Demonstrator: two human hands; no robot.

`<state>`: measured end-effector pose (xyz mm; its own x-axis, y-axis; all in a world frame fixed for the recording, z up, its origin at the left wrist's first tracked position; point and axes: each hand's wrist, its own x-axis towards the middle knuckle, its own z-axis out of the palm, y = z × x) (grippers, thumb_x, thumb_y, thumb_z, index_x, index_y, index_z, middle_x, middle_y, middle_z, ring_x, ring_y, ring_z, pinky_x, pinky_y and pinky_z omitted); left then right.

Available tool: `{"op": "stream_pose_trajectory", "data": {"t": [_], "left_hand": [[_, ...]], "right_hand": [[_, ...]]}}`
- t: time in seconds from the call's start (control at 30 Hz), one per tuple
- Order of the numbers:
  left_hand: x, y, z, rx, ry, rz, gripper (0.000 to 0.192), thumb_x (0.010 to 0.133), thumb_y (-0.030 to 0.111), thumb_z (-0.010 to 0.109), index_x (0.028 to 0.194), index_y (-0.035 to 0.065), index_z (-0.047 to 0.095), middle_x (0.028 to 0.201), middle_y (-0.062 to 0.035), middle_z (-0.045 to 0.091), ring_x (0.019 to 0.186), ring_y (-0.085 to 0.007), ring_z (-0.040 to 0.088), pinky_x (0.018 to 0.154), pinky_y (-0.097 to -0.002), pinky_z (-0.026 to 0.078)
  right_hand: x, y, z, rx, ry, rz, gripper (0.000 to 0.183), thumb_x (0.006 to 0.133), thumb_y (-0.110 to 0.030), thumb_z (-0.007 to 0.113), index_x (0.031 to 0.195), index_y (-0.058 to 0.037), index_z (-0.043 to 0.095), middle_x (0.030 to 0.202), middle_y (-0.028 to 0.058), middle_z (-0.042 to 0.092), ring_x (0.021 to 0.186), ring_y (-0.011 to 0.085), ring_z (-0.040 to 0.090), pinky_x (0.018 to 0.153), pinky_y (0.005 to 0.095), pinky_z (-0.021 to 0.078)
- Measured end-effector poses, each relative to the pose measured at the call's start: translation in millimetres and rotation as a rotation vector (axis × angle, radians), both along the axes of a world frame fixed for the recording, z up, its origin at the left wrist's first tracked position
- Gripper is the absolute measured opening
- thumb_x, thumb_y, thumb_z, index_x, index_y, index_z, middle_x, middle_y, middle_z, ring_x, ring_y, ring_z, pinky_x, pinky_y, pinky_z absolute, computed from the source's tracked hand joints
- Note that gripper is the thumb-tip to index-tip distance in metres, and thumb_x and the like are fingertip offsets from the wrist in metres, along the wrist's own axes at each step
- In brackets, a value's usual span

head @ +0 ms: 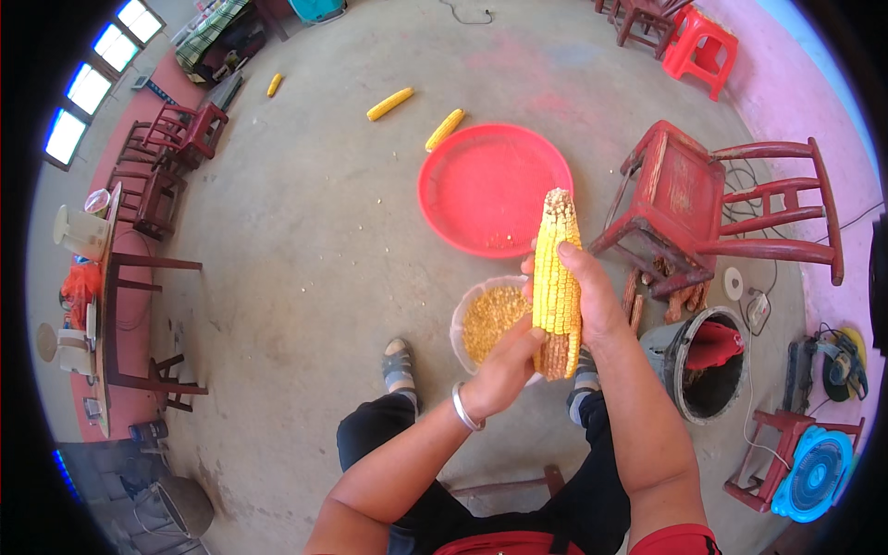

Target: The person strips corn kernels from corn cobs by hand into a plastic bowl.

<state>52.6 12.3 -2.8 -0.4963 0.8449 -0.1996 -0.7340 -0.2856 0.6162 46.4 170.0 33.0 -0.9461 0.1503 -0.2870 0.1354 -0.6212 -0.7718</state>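
A large ear of yellow corn (557, 291) is held up in front of me, its bare brown cob showing at the lower end where kernels are gone. My right hand (595, 291) grips its side, the thumb lying across the kernels. Lower down, my left hand (505, 364) presses its thumb at the edge of the kernel rows. Beneath the hands stands a pale plastic tub (458, 326) of loose corn kernels (489, 319), partly hidden by the left hand and the ear. Just beyond it lies a round red sieve tray (492, 187) with a few kernels inside.
Several corn ears (390, 104) lie on the concrete floor (291, 229), among scattered kernels. At right are a red wooden chair (676, 177), stripped cobs (635, 298), a black bucket (694, 368) and a blue fan (815, 475). A table (111, 312) stands at left.
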Motion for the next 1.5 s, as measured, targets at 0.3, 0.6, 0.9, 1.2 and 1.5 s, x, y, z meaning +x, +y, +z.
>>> {"op": "stream_pose_trajectory", "data": {"t": [0.3,0.6,0.9,1.2,1.5], "left_hand": [[7.8,1.9,-17.1,-0.396,0.416,0.205,0.042,0.100,0.022,0.035,0.135,0.0000,0.043,0.118,-0.0058,0.056,0.106,-0.0128,0.054,0.093,-0.0295,0.043],[8.9,-13.0,-21.8,-0.571,0.370,0.351,0.036,0.101,0.021,0.045,0.127,-0.0013,0.052,0.089,0.0028,0.058,0.072,-0.0053,0.052,0.061,-0.0247,0.043],[11.8,-35.6,8.1,-0.873,0.954,0.489,0.027,0.096,0.016,0.043,0.097,-0.0037,0.061,0.060,-0.0166,0.053,0.052,-0.0187,0.055,0.052,-0.0354,0.044],[44.2,-74.8,23.6,-0.862,1.108,0.351,0.023,0.094,0.014,0.045,0.099,-0.0030,0.060,0.071,-0.0219,0.057,0.062,-0.0328,0.060,0.061,-0.0397,0.047],[107.0,-93.9,7.3,-0.779,0.723,0.418,0.018,0.087,0.009,0.064,0.101,-0.0024,0.065,0.081,-0.0153,0.066,0.070,-0.0184,0.066,0.066,-0.0295,0.052]], "right_hand": [[-5.4,-14.8,-8.6,0.181,-0.112,-0.114,0.037,0.092,-0.034,0.060,0.109,-0.0020,0.055,0.091,0.0104,0.063,0.071,0.0176,0.064,0.061,0.0302,0.0529],[-10.1,-37.3,-13.4,0.234,-0.063,-0.212,0.032,0.091,-0.033,0.063,0.103,-0.0037,0.056,0.080,0.0052,0.060,0.064,0.0140,0.060,0.056,0.0284,0.0493],[-12.1,-64.5,-13.0,0.268,-0.026,-0.207,0.030,0.090,-0.031,0.066,0.100,-0.0041,0.057,0.078,0.0015,0.057,0.066,0.0093,0.054,0.057,0.0265,0.0447],[43.3,-85.2,-2.8,0.051,-0.082,-0.196,0.029,0.093,-0.023,0.061,0.112,-0.0023,0.053,0.090,0.0049,0.060,0.077,0.0132,0.059,0.070,0.0298,0.0507],[120.8,-99.2,-34.1,-0.085,-0.166,-0.278,0.034,0.095,-0.025,0.057,0.121,-0.0035,0.049,0.103,0.0102,0.061,0.087,0.0172,0.061,0.077,0.0330,0.0513]]}}
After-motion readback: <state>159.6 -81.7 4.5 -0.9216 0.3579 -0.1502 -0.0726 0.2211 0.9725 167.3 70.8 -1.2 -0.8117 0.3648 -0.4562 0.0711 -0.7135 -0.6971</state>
